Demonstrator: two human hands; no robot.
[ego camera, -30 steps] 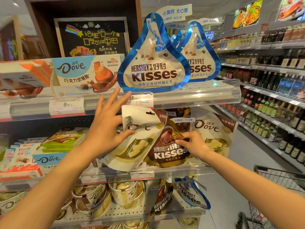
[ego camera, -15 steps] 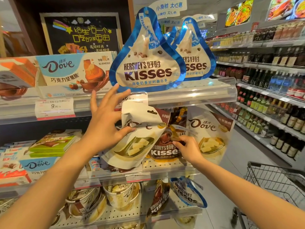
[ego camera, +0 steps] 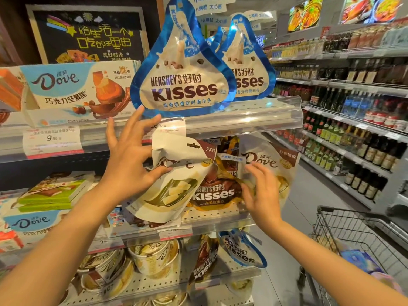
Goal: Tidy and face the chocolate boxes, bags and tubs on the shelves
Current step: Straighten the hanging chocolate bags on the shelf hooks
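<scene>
Left hand (ego camera: 130, 157): fingers spread, thumb pressing the white Dove bag (ego camera: 174, 180), which leans tilted on the middle shelf (ego camera: 216, 217).
Brown Kisses bag (ego camera: 216, 191): middle shelf, partly behind the white Dove bag.
Right hand (ego camera: 262, 195): fingers relaxed, holding nothing, in front of the Kisses bag and second Dove bag (ego camera: 276, 160).
Cart (ego camera: 353, 230): lower right.

Bright, even store light glares off the clear shelf rail (ego camera: 242, 120), while frame edges around it bow and details look soft.
</scene>
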